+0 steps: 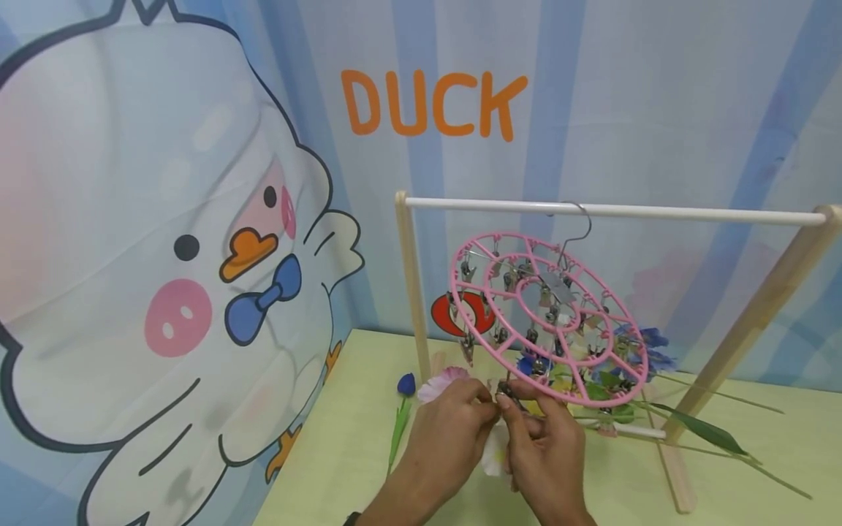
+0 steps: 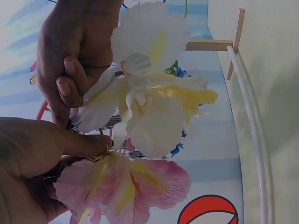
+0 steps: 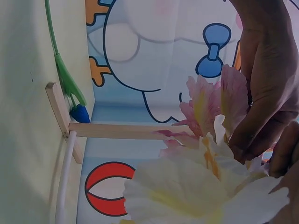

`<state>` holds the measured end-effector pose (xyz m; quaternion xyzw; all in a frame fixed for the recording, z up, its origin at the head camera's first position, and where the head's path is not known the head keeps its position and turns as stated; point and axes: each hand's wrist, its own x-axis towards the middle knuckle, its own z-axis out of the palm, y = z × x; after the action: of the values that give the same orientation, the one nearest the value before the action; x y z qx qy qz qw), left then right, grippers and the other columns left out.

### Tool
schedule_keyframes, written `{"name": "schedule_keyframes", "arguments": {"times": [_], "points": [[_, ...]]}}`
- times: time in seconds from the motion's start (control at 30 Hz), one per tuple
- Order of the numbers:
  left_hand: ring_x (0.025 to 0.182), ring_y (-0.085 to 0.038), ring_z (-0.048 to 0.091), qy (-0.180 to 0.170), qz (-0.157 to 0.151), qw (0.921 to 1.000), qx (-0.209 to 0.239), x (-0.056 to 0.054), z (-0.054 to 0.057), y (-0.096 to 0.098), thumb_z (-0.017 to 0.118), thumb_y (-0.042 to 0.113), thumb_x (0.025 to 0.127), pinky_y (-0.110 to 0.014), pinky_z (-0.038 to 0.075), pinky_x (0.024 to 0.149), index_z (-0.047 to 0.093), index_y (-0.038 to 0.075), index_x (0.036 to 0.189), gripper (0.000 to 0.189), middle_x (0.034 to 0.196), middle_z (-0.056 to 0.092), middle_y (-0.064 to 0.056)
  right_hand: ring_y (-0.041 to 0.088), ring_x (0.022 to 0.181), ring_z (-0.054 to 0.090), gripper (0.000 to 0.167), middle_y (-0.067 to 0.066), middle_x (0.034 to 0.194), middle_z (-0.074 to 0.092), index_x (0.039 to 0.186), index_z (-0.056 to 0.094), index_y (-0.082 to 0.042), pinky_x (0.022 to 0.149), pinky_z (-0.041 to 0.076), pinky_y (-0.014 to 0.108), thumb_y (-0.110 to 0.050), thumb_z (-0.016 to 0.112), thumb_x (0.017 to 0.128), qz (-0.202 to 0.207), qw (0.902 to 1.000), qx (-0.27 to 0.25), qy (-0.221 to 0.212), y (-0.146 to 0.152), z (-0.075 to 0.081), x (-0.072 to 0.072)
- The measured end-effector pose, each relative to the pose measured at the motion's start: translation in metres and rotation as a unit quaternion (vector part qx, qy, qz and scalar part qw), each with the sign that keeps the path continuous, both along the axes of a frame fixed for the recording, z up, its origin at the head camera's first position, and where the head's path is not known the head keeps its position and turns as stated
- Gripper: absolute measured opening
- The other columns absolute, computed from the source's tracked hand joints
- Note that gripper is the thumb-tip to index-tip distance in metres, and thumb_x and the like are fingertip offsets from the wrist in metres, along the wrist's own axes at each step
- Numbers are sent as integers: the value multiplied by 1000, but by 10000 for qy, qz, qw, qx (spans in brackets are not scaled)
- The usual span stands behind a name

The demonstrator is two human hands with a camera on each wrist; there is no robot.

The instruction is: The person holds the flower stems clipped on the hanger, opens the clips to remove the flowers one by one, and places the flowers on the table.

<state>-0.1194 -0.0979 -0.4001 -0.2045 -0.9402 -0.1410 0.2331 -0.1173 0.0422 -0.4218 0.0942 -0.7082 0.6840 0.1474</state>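
Both hands meet below the front rim of a round pink clip hanger (image 1: 454,277), which hangs tilted with many small metal clips. My left hand (image 1: 450,427) pinches the base of a pink artificial flower (image 2: 159,182), its petals spread out past the fingers. With thumb and fingers, my right hand (image 1: 549,449) pinches a metal clip (image 1: 505,390) at that rim. A white and yellow artificial flower (image 2: 154,126) hangs close to the right hand; what holds its stem is hidden. Fingers partly cover the spot where clip and pink flower meet.
A wooden stand with a white rod (image 1: 473,207) carries the hanger. Blue flowers (image 1: 647,343) and green leaves (image 1: 707,429) lie behind and to the right. On the table (image 1: 329,438), a blue tulip (image 1: 406,384) lies left of the hands. A printed duck curtain (image 1: 460,44) stands behind.
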Motion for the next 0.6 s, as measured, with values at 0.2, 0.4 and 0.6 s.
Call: {"name": "schedule_keyframes", "arguments": {"times": [0.2, 0.4, 0.6], "points": [[89, -5, 67, 120, 12, 9999, -64, 0, -1, -1, 82, 18, 94, -18, 56, 66, 87, 20, 91, 6, 94, 71, 8, 8, 28, 43, 18, 12, 75, 77, 120, 73, -9, 27, 35, 27, -8, 69, 103, -97, 9999, 25, 30, 1, 0, 0], [87, -5, 67, 207, 12, 9998, -64, 0, -3, -3, 84, 17, 93, -17, 55, 65, 86, 21, 89, 6, 93, 71, 8, 8, 27, 41, 22, 6, 48, 60, 125, 72, -11, 27, 34, 27, -16, 69, 104, -42, 9995, 260, -171, 3, 0, 0], [87, -5, 69, 258, 101, 9995, -143, 1, -4, -7, 85, 17, 92, -19, 56, 64, 87, 22, 89, 6, 92, 71, 8, 10, 27, 41, 26, 4, 46, 56, 130, 70, -15, 28, 35, 29, -24, 68, 105, 69, 9978, 433, -492, 5, 2, 0]]}}
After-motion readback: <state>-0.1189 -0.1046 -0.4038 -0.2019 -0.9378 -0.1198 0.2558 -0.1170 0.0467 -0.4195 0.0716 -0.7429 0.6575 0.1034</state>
